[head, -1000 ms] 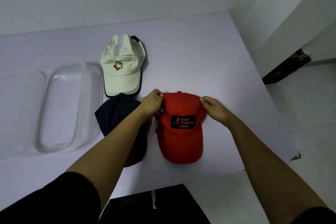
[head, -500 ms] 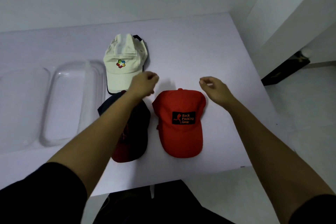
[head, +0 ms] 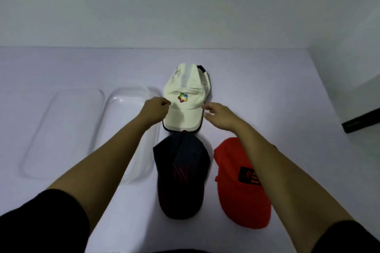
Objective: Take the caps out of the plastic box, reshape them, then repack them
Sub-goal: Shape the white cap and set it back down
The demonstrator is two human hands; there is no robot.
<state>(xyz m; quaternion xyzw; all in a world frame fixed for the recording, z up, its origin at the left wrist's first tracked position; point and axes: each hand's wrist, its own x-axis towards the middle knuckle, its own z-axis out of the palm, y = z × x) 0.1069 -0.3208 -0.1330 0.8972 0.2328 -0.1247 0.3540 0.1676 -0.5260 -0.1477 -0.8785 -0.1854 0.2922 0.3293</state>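
A white cap (head: pixel 186 86) with a coloured logo lies at the middle of the table, on top of a dark cap whose edge (head: pixel 201 68) shows behind it. My left hand (head: pixel 155 110) pinches the white cap's left side where crown meets brim. My right hand (head: pixel 217 116) pinches its right side. Nearer to me lie a navy cap (head: pixel 181 172) and, to its right, a red cap (head: pixel 236 191) with a black patch; my right forearm crosses the red one. The clear plastic box (head: pixel 123 96) stands to the left, with no caps in it.
A clear lid (head: pixel 61 129) lies flat to the left of the box. The white table (head: pixel 267 88) meets a wall at the back and ends at the right, where a dark object (head: pixel 359 123) sits lower down.
Both hands let go of the red cap, rose, and moved forward to the white cap's sides. The view has shifted, so the caps sit further right.
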